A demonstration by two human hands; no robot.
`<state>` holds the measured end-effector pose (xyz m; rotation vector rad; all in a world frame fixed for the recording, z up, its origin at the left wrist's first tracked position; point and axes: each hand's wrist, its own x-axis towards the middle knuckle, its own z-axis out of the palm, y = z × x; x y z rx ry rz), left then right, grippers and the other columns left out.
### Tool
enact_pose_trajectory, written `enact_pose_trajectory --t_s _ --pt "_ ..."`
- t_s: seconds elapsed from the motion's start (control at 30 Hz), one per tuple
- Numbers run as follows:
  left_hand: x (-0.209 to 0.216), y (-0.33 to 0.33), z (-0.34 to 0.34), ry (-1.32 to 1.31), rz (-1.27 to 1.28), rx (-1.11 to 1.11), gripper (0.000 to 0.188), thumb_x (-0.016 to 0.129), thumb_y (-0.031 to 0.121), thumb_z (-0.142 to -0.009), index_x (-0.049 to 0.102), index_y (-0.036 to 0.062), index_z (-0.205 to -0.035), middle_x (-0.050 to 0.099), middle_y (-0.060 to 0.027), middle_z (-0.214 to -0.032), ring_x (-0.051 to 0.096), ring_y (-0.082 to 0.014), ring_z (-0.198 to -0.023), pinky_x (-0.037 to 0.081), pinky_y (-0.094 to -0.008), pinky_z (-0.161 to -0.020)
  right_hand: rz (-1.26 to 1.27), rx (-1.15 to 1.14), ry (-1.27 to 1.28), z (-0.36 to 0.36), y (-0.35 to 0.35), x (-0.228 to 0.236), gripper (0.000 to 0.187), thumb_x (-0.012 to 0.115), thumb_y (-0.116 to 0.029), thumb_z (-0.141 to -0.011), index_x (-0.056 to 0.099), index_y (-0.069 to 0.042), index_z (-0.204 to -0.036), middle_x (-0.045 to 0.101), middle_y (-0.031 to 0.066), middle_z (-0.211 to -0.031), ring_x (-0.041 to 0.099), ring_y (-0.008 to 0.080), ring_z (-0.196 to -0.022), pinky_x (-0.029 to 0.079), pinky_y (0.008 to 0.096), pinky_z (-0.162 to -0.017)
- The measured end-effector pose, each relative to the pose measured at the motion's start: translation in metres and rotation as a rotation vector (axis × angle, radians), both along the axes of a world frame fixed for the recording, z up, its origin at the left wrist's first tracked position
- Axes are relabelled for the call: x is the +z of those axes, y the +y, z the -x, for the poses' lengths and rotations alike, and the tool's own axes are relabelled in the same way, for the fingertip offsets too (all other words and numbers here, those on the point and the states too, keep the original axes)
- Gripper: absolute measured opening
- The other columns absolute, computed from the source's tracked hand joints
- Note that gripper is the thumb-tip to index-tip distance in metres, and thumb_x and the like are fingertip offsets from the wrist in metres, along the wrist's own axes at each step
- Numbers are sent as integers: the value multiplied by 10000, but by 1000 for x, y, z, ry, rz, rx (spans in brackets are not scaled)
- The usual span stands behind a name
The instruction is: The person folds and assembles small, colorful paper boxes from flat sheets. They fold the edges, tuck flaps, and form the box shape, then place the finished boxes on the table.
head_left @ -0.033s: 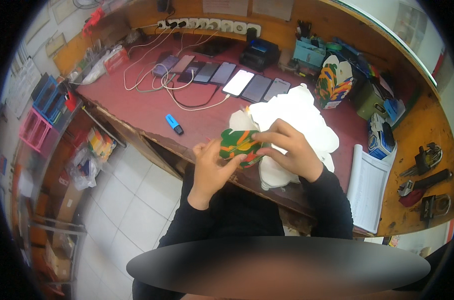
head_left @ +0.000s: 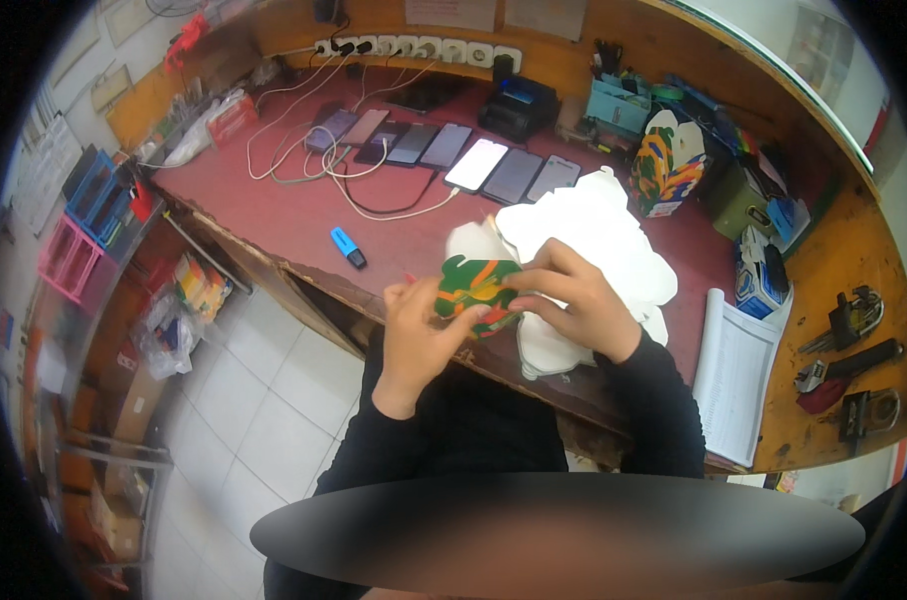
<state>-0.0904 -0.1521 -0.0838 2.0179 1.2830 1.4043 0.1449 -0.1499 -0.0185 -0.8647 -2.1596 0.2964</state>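
Observation:
Above the desk's front edge I hold a small patterned paper box [head_left: 476, 292], green with orange, yellow and red shapes. Its pale inner flap [head_left: 472, 243] stands up at the far side. My left hand [head_left: 417, 340] grips the box's left side, thumb across the front. With thumb and fingers my right hand [head_left: 581, 300] pinches its right edge. Just beyond and under my right hand lies a pile of flat white box blanks [head_left: 584, 235], their edges lobed. A similar patterned box [head_left: 666, 165] stands folded, open at the top, at the back right.
Several phones [head_left: 474, 165] lie in a row across the red desk, with white charging cables [head_left: 274, 165] to their left. A blue highlighter [head_left: 348, 248] lies left of my hands. At the right are a paper pad [head_left: 739, 385], padlocks [head_left: 856, 315] and an adjustable wrench [head_left: 844, 365].
The box and both hands have shifted very slightly to the left, and the box's pale flap has tipped a little left. Both hands keep their grip.

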Motion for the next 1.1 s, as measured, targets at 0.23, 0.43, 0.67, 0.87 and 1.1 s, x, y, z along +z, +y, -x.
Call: enact_pose_trajectory --t_s 0.23,0.43,0.67,0.87,1.1 --pt "-5 18 16 -389 145 -123 340 904 179 -756 740 11 -1002 696 -92 -893 633 -217 -792 485 -333 -705 185 271 156 -10 18 -13 276 806 -138 -862 791 -112 -1136 626 52 -966 639 220 -936 525 353 -831" --pt "-7 22 11 -287 -34 -145 313 897 168 -754 733 12 -970 689 -88 -901 630 -223 -828 465 -336 -724 123 278 201 -9 28 -13 239 773 -20 -861 796 -111 -1082 624 98 -1276 630 253 -1141 517 394 -1001" --pt "8 17 6 121 -207 -14 291 873 165 -754 729 50 -980 721 -64 -1072 616 -256 -1153 381 -409 -934 97 107 131 0 21 -18 115 743 56 -838 688 -11 -914 564 152 -1409 612 325 -1279 552 434 -1053" --pt "29 23 3 424 -267 28 346 841 144 -764 703 87 -1077 720 -47 -1213 590 -249 -1262 367 -432 -971 11 -12 10 11 22 -34 155 750 64 -839 649 8 -943 551 201 -1413 652 370 -1221 582 410 -954" --pt "53 44 4 182 251 -394 381 806 90 -827 653 49 -1174 736 -108 -967 719 -219 -864 535 -367 -746 40 25 30 10 26 -38 217 736 89 -836 586 9 -970 473 205 -1471 638 414 -1233 582 436 -955"
